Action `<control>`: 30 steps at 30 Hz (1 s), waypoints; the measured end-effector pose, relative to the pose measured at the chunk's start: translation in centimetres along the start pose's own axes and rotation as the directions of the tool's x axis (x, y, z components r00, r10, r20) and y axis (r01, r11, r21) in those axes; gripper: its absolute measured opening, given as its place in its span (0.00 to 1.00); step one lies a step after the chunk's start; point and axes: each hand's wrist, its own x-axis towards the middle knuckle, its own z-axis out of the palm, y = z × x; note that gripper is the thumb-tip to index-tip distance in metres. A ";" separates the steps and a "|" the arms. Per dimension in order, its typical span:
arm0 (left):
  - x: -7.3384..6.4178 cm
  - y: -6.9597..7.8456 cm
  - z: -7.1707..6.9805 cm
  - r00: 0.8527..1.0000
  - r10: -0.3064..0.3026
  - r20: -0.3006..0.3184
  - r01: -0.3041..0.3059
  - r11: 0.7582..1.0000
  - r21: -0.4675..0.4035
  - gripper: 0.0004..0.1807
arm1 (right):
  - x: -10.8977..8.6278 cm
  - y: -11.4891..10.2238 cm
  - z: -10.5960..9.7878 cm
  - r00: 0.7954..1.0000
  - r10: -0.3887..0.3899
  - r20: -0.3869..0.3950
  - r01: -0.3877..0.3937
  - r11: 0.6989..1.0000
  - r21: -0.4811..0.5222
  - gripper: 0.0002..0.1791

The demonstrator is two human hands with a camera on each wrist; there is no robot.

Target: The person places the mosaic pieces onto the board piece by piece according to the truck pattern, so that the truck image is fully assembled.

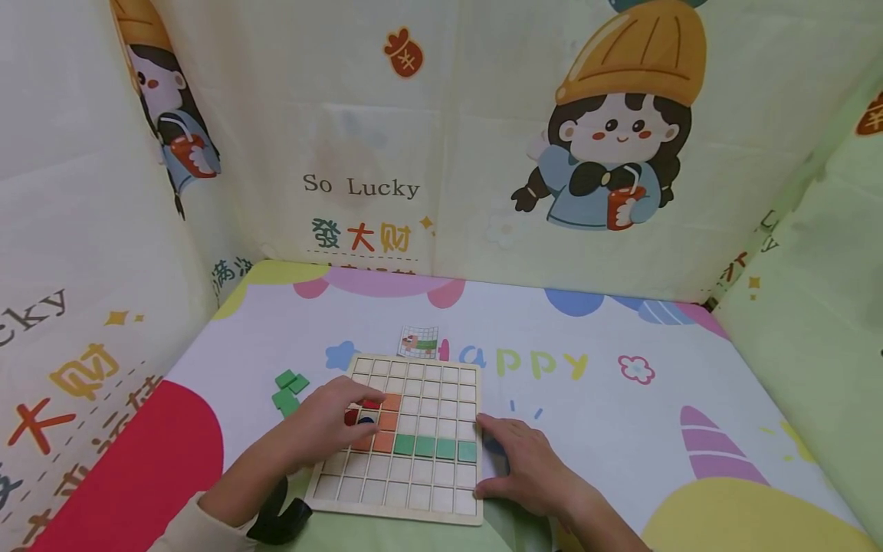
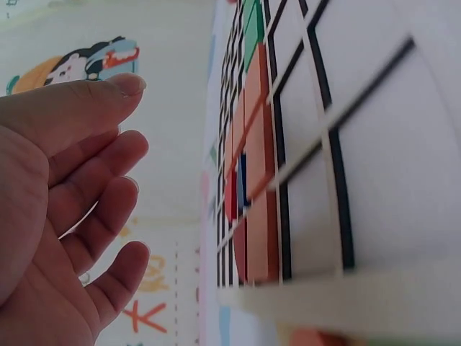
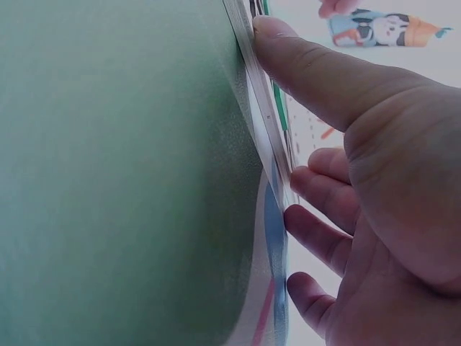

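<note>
A wooden grid board (image 1: 396, 489) lies flat, with square tiles set in some cells. Orange tiles (image 1: 388, 422) form a block at its left, and a row of green tiles (image 1: 435, 448) runs from there to the right edge. Over the left part hovers my left hand (image 1: 324, 422), fingers loosely bent and holding nothing in the left wrist view. Partly hidden beneath it are red pieces (image 1: 371, 404) and a dark blue piece (image 1: 366, 420). Along the board's right edge, my right hand (image 1: 527, 468) rests its thumb and fingertips, spread apart.
Several loose green tiles (image 1: 284, 400) lie left of the board, partly behind my left hand. A small picture card (image 1: 418, 342) with a gridded coloured figure sits at the board's far edge. Printed cloth walls (image 1: 483, 253) surround the patterned table cover (image 1: 607, 429).
</note>
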 end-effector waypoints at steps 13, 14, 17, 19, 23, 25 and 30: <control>-1.8 -2.5 -1.4 0.982 -0.162 -0.100 0.166 0.986 0.026 0.24 | 0.0 -0.1 0.0 1.000 0.005 0.005 -0.005 1.000 0.002 0.51; -2.0 -2.8 -1.6 0.980 -0.169 -0.107 0.173 0.985 0.029 0.24 | 0.0 -0.1 0.0 1.000 0.005 0.004 -0.005 1.000 0.002 0.51; -2.4 -3.7 -1.8 0.977 -0.172 -0.123 0.178 0.983 0.037 0.25 | 0.0 -0.1 -0.1 1.000 0.003 0.002 -0.003 1.000 0.000 0.51; -2.6 -4.3 -2.0 0.976 -0.179 -0.126 0.186 0.981 0.046 0.25 | -0.1 -0.1 -0.1 1.000 0.002 0.002 -0.002 1.000 0.000 0.51; -3.0 -5.4 -2.2 0.970 -0.197 -0.143 0.210 0.974 0.087 0.26 | 0.0 0.0 0.0 1.000 0.002 0.004 -0.002 1.000 0.003 0.51; -3.2 -5.8 -2.4 0.967 -0.207 -0.150 0.224 0.969 0.105 0.27 | 0.0 0.0 0.0 1.000 0.004 0.003 -0.004 1.000 0.004 0.51; -3.5 -6.6 -2.8 0.955 -0.259 -0.144 0.278 0.952 0.131 0.29 | 0.0 0.0 0.0 1.000 0.005 0.002 -0.005 1.000 0.003 0.51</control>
